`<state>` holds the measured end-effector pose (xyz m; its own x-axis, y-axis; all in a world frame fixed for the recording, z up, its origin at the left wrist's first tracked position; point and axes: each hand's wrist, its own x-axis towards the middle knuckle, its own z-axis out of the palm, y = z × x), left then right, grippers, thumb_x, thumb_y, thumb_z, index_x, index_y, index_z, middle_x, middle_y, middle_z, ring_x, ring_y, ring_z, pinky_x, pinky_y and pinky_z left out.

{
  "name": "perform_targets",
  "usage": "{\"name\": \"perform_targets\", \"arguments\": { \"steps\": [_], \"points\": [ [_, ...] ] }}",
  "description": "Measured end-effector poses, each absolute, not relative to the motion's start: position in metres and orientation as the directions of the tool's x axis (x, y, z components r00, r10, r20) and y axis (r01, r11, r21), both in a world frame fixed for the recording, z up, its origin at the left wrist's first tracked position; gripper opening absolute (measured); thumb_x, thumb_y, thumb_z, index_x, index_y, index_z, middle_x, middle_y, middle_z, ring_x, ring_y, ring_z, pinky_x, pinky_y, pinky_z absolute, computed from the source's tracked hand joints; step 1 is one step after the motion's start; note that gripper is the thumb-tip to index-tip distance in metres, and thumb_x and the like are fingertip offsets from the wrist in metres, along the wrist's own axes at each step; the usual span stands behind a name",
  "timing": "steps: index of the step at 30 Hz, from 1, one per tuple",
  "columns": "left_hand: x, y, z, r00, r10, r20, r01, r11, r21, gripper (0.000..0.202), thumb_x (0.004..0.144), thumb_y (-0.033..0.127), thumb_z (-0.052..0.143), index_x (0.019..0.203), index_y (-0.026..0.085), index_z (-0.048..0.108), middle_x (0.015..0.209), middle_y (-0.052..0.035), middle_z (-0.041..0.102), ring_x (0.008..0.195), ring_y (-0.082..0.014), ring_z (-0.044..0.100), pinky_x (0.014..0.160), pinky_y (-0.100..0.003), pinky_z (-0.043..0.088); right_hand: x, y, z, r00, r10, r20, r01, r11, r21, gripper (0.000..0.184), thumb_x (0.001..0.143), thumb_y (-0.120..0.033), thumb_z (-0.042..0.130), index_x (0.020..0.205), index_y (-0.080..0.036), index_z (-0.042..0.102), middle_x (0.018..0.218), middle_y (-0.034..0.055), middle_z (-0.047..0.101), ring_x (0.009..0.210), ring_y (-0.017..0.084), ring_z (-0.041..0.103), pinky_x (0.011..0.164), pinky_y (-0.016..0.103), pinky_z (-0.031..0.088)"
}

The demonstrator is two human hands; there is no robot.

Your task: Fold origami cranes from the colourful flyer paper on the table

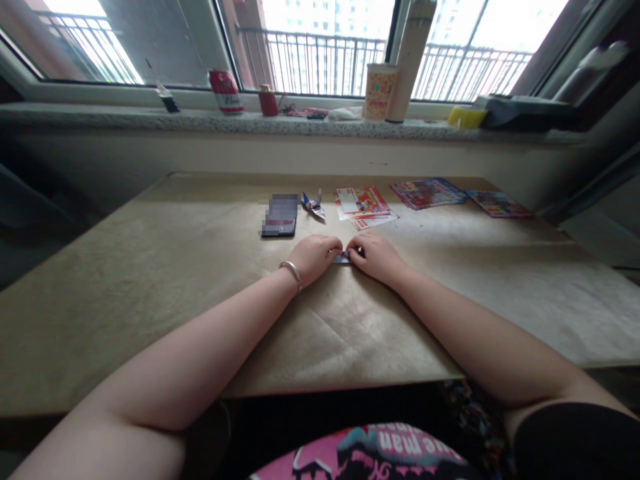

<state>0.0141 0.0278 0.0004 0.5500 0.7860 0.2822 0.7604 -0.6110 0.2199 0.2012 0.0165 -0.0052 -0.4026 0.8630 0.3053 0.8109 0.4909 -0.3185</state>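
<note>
A small folded piece of paper (342, 258) lies flat at the middle of the table, mostly covered by my fingers. My left hand (316, 257) pinches its left end, a silver bangle round the wrist. At the right end, my right hand (376, 255) has thumb and fingers closed on the same paper. Just beyond my left hand stands a folded paper figure (314, 205) with pointed ends. A phone (281, 215) lies to the left of that figure.
Red-and-white printed sheets (364, 203) lie beyond my right hand. Colourful printed papers (427, 192) are stacked farther right, with another pile (500, 203) beside them. On the windowsill (190, 120) stand a drink can (226, 92), a thread spool (268, 101) and a paper cup (379, 92).
</note>
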Motion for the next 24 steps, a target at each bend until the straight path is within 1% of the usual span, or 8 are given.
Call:
{"name": "perform_targets", "arguments": {
  "steps": [3, 5, 9, 13, 20, 24],
  "points": [
    [0.014, 0.03, -0.003, 0.547, 0.781, 0.3, 0.745, -0.618, 0.251, 0.018, 0.091, 0.021, 0.055, 0.091, 0.018, 0.072, 0.091, -0.0049, 0.069, 0.086, -0.0176, 0.063, 0.08, -0.028, 0.048, 0.201, 0.019, -0.008, -0.38, 0.873, 0.306, 0.804, 0.475, -0.357, 0.015, 0.088, -0.024, 0.055, 0.086, -0.018, 0.069, 0.085, 0.0053, 0.067, 0.084, 0.018, 0.058, 0.077, 0.028, 0.041],
    [0.014, 0.031, -0.005, 0.553, 0.775, 0.306, 0.738, -0.626, 0.25, 0.019, 0.091, 0.019, 0.054, 0.09, 0.018, 0.073, 0.095, -0.0058, 0.067, 0.089, -0.0176, 0.063, 0.082, -0.028, 0.048, 0.202, 0.02, -0.009, -0.367, 0.877, 0.31, 0.803, 0.467, -0.37, 0.015, 0.088, -0.024, 0.056, 0.084, -0.018, 0.069, 0.087, 0.0054, 0.065, 0.084, 0.017, 0.057, 0.076, 0.028, 0.041],
    [0.015, 0.032, -0.006, 0.589, 0.751, 0.298, 0.74, -0.65, 0.173, 0.021, 0.092, 0.019, 0.052, 0.091, 0.017, 0.073, 0.094, -0.0074, 0.066, 0.09, -0.0194, 0.062, 0.085, -0.031, 0.048, 0.203, 0.021, -0.009, -0.357, 0.886, 0.297, 0.798, 0.454, -0.395, 0.012, 0.086, -0.023, 0.06, 0.082, -0.019, 0.07, 0.087, 0.0044, 0.064, 0.083, 0.016, 0.057, 0.075, 0.027, 0.041],
    [0.016, 0.031, -0.006, 0.616, 0.733, 0.288, 0.737, -0.666, 0.117, 0.02, 0.093, 0.024, 0.055, 0.094, 0.014, 0.072, 0.095, -0.0094, 0.066, 0.094, -0.0222, 0.06, 0.089, -0.035, 0.048, 0.204, 0.022, -0.01, -0.355, 0.886, 0.298, 0.8, 0.453, -0.394, 0.011, 0.086, -0.024, 0.062, 0.083, -0.02, 0.071, 0.087, 0.0043, 0.064, 0.084, 0.017, 0.057, 0.077, 0.027, 0.042],
    [0.015, 0.03, -0.005, 0.625, 0.73, 0.277, 0.727, -0.673, 0.132, 0.02, 0.093, 0.027, 0.056, 0.096, 0.014, 0.071, 0.097, -0.01, 0.066, 0.096, -0.0231, 0.06, 0.09, -0.037, 0.048, 0.212, 0.021, -0.012, -0.394, 0.859, 0.326, 0.78, 0.501, -0.377, 0.013, 0.085, -0.029, 0.065, 0.088, -0.02, 0.074, 0.089, 0.0054, 0.065, 0.088, 0.018, 0.057, 0.082, 0.03, 0.043],
    [0.015, 0.029, -0.003, 0.631, 0.712, 0.308, 0.712, -0.689, 0.133, 0.015, 0.091, 0.024, 0.058, 0.093, 0.014, 0.069, 0.095, -0.0092, 0.065, 0.095, -0.0225, 0.059, 0.089, -0.036, 0.048, 0.214, 0.019, -0.012, -0.397, 0.846, 0.355, 0.773, 0.517, -0.368, 0.011, 0.083, -0.028, 0.066, 0.087, -0.02, 0.072, 0.09, 0.0047, 0.064, 0.087, 0.017, 0.057, 0.08, 0.029, 0.043]
  ]
}}
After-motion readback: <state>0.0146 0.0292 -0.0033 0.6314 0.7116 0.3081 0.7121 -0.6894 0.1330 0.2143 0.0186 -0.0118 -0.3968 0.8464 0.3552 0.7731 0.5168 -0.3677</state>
